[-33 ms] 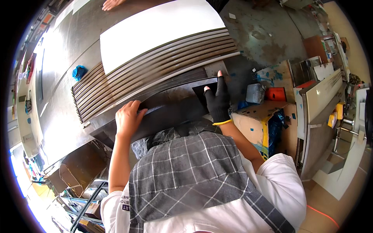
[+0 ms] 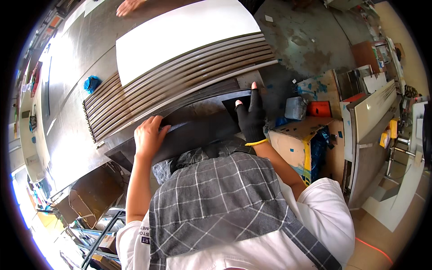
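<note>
A long, dark, flexible-looking sheet [image 2: 198,128] lies across the near side of the bench in front of my apron. My bare left hand [image 2: 148,137] is on its left part, with the fingers bent over its far edge and the thumb to the right. At the right end, my right hand [image 2: 252,119] wears a black fingerless glove and a yellow wristband. Its thumb rests on a black corner piece [image 2: 231,108] and one finger points away from me; the other fingers are hidden. Both hands appear to grip the sheet.
Beyond the sheet, a row of brown metal-looking rods [image 2: 180,78] lies under a white panel [image 2: 189,40]. A blue roll [image 2: 92,83] sits left of the rods. Another person's hand [image 2: 129,7] shows at the top. A cardboard box [image 2: 288,139] and grey container [image 2: 295,108] stand right.
The other person's hand at the top has shifted slightly left and down. My right hand has moved very slightly left; my left hand stays in place.
</note>
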Demonstrator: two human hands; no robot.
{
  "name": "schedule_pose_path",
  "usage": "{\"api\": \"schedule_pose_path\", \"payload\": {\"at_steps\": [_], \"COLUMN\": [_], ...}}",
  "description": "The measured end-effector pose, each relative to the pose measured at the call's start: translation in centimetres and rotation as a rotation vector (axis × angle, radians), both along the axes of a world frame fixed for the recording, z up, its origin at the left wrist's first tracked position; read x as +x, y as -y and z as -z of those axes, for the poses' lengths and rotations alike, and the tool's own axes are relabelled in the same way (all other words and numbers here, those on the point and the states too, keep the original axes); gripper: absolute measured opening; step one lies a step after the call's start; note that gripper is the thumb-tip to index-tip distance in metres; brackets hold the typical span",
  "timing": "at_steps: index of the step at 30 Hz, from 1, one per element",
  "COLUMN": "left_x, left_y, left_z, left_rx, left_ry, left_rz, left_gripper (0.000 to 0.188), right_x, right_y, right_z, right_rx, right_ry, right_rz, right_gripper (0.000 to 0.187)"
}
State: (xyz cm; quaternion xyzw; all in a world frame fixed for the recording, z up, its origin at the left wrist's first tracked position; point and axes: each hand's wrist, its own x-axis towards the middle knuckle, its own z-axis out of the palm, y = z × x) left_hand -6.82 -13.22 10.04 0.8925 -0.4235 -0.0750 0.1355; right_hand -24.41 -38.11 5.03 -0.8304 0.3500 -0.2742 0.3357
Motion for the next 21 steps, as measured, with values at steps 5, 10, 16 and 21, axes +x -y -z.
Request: {"api": "schedule_pose_path", "payload": {"at_steps": [5,10,16,21], "left_x": [0.2,0.6,0.2,0.5], "left_y": [0.0,-0.6,-0.2,-0.5], "left_z": [1.2,2.4,2.5,2.6], "left_rx": [0.002,-0.078,-0.092,-0.109], "left_ry": [0.018,0.020,0.033,0.032], "left_rz": [-0.010,0.014,0.016,0.011], "left_gripper": [0.026,0.037,0.053,0.051], "right_x": [0.1,-0.2,1.7,2.7], "right_y": [-1.4,-1.1,3.1,3.9], "right_z": [0.2,0.1,1.2,1.7], "right_rx": [-0.108,-0.036,-0.315,-0.251], "right_ry": [0.090,0.197,0.066,-0.045], "right_rz": [-0.001,0.052,0.000,-0.023], "right_gripper": [0.064,0.027,0.015,0.010]}}
